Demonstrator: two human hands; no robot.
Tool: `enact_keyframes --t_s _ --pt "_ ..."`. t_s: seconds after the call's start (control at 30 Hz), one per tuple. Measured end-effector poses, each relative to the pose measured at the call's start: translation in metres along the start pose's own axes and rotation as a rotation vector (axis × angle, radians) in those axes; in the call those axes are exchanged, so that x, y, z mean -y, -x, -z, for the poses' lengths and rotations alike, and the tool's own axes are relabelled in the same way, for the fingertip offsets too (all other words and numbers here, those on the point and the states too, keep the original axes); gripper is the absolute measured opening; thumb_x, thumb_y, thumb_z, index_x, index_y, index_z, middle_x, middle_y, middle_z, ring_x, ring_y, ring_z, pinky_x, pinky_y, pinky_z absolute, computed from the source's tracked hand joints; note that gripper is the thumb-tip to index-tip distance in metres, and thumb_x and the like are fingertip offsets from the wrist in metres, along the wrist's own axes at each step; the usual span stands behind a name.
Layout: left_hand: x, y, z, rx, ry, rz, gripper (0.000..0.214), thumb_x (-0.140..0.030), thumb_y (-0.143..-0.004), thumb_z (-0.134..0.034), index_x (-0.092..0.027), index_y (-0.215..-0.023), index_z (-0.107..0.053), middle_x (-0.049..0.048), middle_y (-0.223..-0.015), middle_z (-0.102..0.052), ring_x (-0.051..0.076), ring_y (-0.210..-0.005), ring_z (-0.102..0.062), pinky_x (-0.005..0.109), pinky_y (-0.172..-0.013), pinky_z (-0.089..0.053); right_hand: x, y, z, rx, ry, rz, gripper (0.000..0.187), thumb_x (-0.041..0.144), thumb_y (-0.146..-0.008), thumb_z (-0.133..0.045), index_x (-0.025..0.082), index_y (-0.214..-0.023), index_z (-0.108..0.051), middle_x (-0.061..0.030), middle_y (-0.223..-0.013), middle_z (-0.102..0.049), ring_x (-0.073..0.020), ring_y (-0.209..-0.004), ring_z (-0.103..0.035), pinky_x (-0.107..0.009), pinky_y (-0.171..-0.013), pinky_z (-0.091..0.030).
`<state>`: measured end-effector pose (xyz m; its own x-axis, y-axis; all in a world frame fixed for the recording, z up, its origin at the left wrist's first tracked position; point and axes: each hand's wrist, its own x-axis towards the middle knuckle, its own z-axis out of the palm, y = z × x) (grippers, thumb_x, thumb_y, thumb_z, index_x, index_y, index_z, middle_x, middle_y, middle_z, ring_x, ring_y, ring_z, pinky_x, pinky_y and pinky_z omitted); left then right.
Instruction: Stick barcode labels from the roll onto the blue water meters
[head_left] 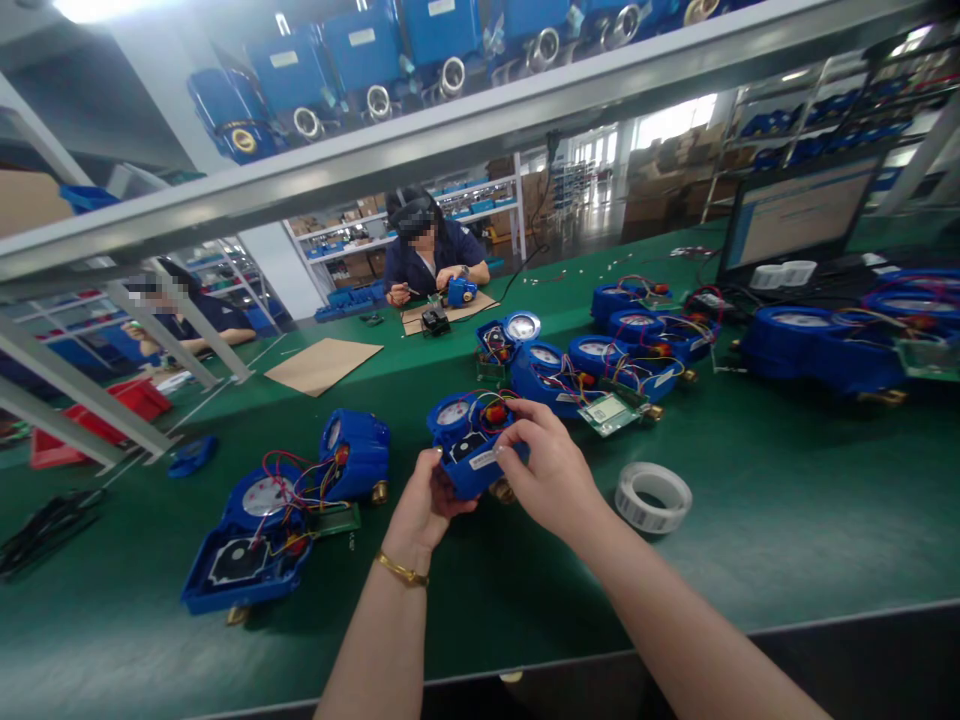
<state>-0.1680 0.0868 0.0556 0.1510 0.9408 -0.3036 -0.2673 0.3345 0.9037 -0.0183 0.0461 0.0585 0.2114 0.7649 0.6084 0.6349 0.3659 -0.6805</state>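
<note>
Both my hands hold one blue water meter [471,438] just above the green bench [787,520]. My left hand [421,508], with a gold bracelet at the wrist, grips the meter's lower left side. My right hand [551,470] closes over its right side, fingertips on a small white label. The meter's housing is open, showing a dial, red and yellow wires and a black part. A roll of white tape [653,496] lies to the right of my right hand.
Another opened blue meter [259,545] with loose wires lies at the left. Several more wired meters [600,370] sit behind and to the right, by a monitor [799,215]. Two people work at the far side near cardboard sheets [322,365]. An overhead shelf [420,150] carries blue meters.
</note>
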Motion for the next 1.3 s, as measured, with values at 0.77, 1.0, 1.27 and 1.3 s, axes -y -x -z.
enact_keyframes --t_s 0.77,1.0,1.27,1.3 --pt "0.002 -0.002 0.001 0.037 -0.021 -0.015 0.022 -0.032 -0.09 -0.037 -0.017 -0.089 -0.053 0.0022 -0.064 -0.064 0.015 -0.048 -0.062 0.021 -0.038 -0.05 0.005 0.004 -0.003 -0.078 0.016 -0.007 0.009 0.018 -0.079 -0.052 0.02 -0.071 -0.054 -0.0104 -0.12 -0.053 -0.0256 -0.111 -0.05 -0.044 -0.093 -0.042" --pt "0.005 -0.001 0.003 0.068 -0.053 -0.031 0.02 -0.03 -0.089 -0.041 -0.016 -0.088 -0.054 0.003 -0.066 -0.064 0.015 -0.053 -0.063 0.023 -0.041 -0.052 0.001 0.011 -0.015 -0.152 0.006 -0.054 0.028 0.021 -0.065 -0.074 0.021 -0.071 -0.046 -0.011 -0.121 -0.051 -0.0279 -0.114 -0.047 -0.044 -0.094 -0.041" --pt "0.007 0.0 0.009 0.058 -0.105 -0.067 0.016 -0.029 -0.087 -0.047 -0.015 -0.084 -0.054 0.0027 -0.067 -0.063 0.015 -0.057 -0.062 0.022 -0.041 -0.051 -0.029 0.014 -0.006 -0.048 -0.162 -0.084 0.021 0.022 -0.081 -0.055 0.022 -0.101 -0.047 -0.0073 -0.106 -0.059 -0.023 -0.099 -0.057 -0.039 -0.081 -0.052" --pt "0.008 0.0 0.01 0.061 -0.113 -0.074 0.015 -0.03 -0.086 -0.049 -0.015 -0.084 -0.054 0.0028 -0.068 -0.063 0.015 -0.058 -0.062 0.022 -0.041 -0.052 -0.031 0.016 -0.003 -0.023 -0.15 -0.058 0.02 0.022 -0.085 -0.049 0.022 -0.104 -0.048 -0.0074 -0.105 -0.06 -0.0224 -0.099 -0.058 -0.039 -0.081 -0.052"
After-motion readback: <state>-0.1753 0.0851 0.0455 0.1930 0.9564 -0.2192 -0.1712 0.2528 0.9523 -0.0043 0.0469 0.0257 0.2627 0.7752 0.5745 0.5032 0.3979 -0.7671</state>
